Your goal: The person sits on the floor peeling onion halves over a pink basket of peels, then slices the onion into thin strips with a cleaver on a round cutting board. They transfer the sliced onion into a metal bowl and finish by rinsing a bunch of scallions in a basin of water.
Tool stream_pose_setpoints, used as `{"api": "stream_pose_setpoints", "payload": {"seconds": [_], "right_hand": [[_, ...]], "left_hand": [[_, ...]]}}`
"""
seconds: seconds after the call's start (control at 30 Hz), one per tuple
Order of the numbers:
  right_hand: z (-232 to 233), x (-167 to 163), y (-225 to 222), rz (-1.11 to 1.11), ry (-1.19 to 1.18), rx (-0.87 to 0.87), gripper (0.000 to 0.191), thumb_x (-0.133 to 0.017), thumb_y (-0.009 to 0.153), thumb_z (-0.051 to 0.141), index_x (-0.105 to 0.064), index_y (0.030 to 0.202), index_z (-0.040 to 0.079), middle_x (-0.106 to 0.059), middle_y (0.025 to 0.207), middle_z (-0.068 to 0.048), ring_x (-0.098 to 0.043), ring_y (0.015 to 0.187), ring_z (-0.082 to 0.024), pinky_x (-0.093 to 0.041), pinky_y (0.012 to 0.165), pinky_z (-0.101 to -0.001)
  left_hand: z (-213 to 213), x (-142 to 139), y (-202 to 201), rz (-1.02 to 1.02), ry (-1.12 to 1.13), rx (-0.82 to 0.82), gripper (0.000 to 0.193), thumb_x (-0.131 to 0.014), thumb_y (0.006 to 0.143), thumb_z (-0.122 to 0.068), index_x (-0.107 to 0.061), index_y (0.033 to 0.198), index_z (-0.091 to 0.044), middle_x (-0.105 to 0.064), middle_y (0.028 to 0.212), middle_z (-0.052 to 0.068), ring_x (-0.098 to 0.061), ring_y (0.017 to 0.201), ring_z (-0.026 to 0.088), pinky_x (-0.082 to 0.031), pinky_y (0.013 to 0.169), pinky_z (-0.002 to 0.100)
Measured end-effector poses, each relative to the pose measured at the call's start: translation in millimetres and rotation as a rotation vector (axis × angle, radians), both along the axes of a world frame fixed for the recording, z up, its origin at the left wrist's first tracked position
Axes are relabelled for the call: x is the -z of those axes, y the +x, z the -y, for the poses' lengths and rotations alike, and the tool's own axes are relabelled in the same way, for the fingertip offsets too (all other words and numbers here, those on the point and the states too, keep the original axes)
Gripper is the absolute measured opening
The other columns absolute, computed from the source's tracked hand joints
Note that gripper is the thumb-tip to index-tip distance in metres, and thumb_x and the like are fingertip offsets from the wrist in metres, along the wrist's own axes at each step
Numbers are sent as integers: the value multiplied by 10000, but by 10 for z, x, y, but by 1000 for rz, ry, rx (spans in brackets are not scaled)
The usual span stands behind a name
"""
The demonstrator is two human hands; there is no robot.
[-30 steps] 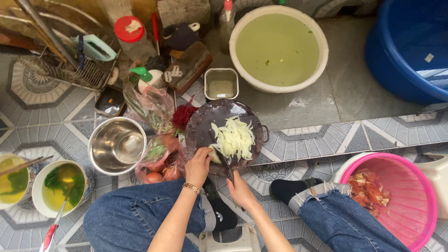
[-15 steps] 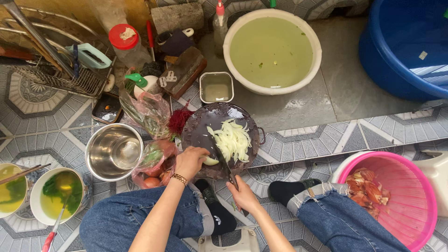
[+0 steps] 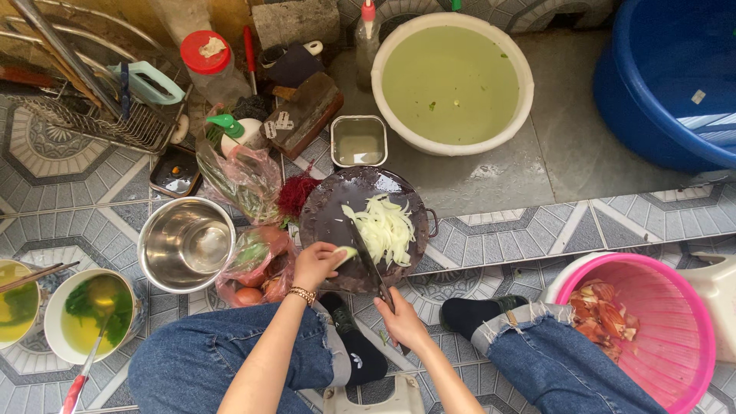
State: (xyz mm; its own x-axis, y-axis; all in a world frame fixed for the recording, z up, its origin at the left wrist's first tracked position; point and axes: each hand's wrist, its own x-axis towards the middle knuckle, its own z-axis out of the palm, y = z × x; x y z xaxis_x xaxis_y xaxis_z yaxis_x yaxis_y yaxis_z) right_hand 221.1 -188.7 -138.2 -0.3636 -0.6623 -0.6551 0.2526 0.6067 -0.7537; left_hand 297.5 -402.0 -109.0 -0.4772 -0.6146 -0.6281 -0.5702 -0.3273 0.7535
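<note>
My left hand (image 3: 314, 264) is curled down on a small pale piece of onion (image 3: 346, 255) at the near edge of the dark round board (image 3: 330, 215), fingers closed over it. My right hand (image 3: 402, 322) is wrapped shut around the handle of a knife (image 3: 368, 257), whose blade runs up across the board beside the onion piece. Just past the blade I see a heap of sliced onion (image 3: 387, 226) in pale strips on the board.

Left of the board sits a tuft of red threads (image 3: 295, 193), and beside my left wrist a clear plastic bag (image 3: 257, 264) holding reddish bulbs. Next to that stands a steel bowl (image 3: 186, 244). Farther left is a white bowl of green broth (image 3: 90, 316).

Beyond the board I see a small square tin (image 3: 359, 140) of cloudy liquid, then a large white basin (image 3: 452, 80) of greenish water. Near it lie a brown block with pale stickers (image 3: 303, 115), a white bottle with a green cap (image 3: 230, 134) and a jar with a red lid (image 3: 205, 63). A blue tub (image 3: 667, 84) stands at far right, a pink basket (image 3: 644, 330) of peels by my right knee.
</note>
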Motion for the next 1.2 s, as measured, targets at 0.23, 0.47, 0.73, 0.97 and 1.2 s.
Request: {"api": "stream_pose_setpoints", "payload": {"seconds": [0.23,0.47,0.73,0.97,1.2], "right_hand": [[77,-20,103,-160,95,-88,335,-540,1018,425,-484,1070,98,-529,545,-48,-556,362,-196,-457,341,-369],[37,-1,127,-491,50,-186,363,-530,1033,441,-505,1068,80,-675,661,-209,-673,677,-454,-504,627,-555],[-81,22,202,-562,147,-255,338,-499,1027,409,-480,1112,82,-690,733,-265,-670,787,-509,-498,729,-601],[-57,-13,244,-626,140,-293,313,-472,1049,359,-436,1140,62,-682,744,-276,-665,763,-518,-503,680,-612],[-142,-191,435,-824,220,-356,256,-490,1028,301,-437,1101,61,-696,723,-222,-691,699,-471,-549,628,-577]], "left_hand": [[-205,99,-130,-5,-251,-305,389,-786,894,-346,-600,1021,-30,-748,934,175,-762,809,244,-604,673,353],[-238,-113,32,359,-702,84,350,-739,912,-441,-657,914,-101,-664,1025,80,-673,901,358,-514,771,479],[-258,35,262,-95,-1008,229,255,-696,871,-135,-696,1125,-160,-710,1222,-10,-720,984,291,-586,775,396],[-357,75,165,-32,-1076,216,216,-724,883,-177,-691,1097,-183,-710,1155,-53,-729,859,282,-585,691,390],[-348,47,165,14,-1079,260,192,-703,893,-161,-665,1081,-177,-695,1177,-58,-723,798,303,-572,657,427]]}}
